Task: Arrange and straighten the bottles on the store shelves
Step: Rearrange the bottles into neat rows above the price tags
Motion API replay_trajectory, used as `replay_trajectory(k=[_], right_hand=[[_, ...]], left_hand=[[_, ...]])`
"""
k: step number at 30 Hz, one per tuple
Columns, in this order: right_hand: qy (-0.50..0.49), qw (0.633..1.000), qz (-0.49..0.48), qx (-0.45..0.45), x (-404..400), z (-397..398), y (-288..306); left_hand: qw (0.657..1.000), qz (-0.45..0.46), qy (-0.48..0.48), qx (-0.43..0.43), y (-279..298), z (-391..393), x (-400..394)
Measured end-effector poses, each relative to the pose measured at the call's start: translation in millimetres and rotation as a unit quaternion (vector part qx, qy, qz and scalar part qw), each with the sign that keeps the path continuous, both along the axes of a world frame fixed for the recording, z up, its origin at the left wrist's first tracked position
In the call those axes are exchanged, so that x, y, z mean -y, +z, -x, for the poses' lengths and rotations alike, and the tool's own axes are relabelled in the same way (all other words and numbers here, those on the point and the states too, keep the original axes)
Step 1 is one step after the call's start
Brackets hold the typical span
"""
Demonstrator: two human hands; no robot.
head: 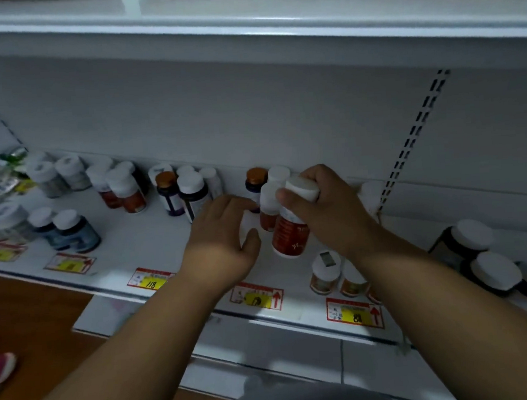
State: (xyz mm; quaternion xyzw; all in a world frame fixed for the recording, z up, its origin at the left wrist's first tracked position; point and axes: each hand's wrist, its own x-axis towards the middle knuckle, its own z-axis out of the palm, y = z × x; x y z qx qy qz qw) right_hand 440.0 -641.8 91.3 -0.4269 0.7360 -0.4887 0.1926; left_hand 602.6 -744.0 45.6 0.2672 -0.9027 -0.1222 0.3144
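The right hand (pixel 326 207) has its grip wrapped round the white cap and neck of a red bottle (pixel 290 234), thumb across the cap's front, the bottle tilted with its base toward the shelf (pixel 152 240) front. This bottle is the landmark. Whether its base touches the shelf cannot be told.

Just left of it, the left hand (pixel 224 234) curls loosely round a white bottle (pixel 247 229), mostly hidden by the palm; how firmly it holds cannot be told. Directly behind the red bottle stand a second white-capped bottle (pixel 269 205) and a dark one with an orange cap (pixel 255 178), close to the back panel (pixel 249 122).

Left of the red bottle, past the left hand, a strip of bare shelf gives room out to the front lip, where red and yellow price tags (pixel 257 298) line the edge. Farther left, round plastic bottles stand in loose clusters, a dark pair (pixel 185 190) nearest, blue ones (pixel 75 230) near the lip.

In front and right of the red bottle two short jars (pixel 324 274) sit at the shelf edge. Farther right, beyond a slotted metal upright (pixel 409 144), dark jars (pixel 481 261) with flat white lids crowd together.

The shelf is smooth white painted metal; another shelf (pixel 242 28) overhangs above. Wood-toned floor (pixel 44 318) lies below left.
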Motion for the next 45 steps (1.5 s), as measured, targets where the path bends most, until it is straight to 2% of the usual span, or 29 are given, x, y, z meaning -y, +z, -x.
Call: replay_trajectory(k=[4, 7, 10, 14, 22, 28, 33, 36, 38, 41, 43, 45], right_hand=[[-0.017, 0.999, -0.009, -0.03, 13, -25, -11], [-0.019, 0.996, -0.047, -0.072, 24, -37, -22], [-0.021, 0.985, -0.123, -0.122, 35, -46, -42], [-0.037, 0.968, -0.217, -0.118, 41, -61, -60], [0.028, 0.949, -0.276, -0.146, 35, -68, -45], [0.017, 0.951, -0.268, -0.153, 34, -70, -49], [0.024, 0.96, -0.244, -0.136, 30, -74, -42], [-0.061, 0.974, -0.162, -0.144, 22, -60, -29], [-0.112, 0.962, -0.119, -0.219, 20, -33, -25], [-0.133, 0.932, -0.201, -0.271, 22, 15, -31], [-0.115, 0.911, -0.288, -0.271, 25, 38, -38], [-0.072, 0.884, -0.344, -0.309, 29, 52, -47]], left_hand=[[0.978, -0.007, -0.058, 0.202, 1, -16, 31], [0.956, -0.039, -0.111, 0.269, -5, -22, 42], [0.95, -0.077, -0.147, 0.264, -10, -23, 48], [0.944, -0.078, -0.176, 0.268, -14, -22, 54], [0.933, -0.069, -0.21, 0.284, -10, -23, 67], [0.932, -0.065, -0.206, 0.292, -14, -24, 67], [0.943, 0.017, -0.187, 0.274, -7, -22, 59], [0.953, 0.029, -0.194, 0.232, 4, -19, 53], [0.956, 0.026, -0.2, 0.213, 10, -12, 50], [0.961, 0.01, -0.196, 0.197, 17, 0, 47], [0.964, 0.01, -0.19, 0.184, 20, 7, 44], [0.967, 0.009, -0.188, 0.174, 22, 12, 42]])
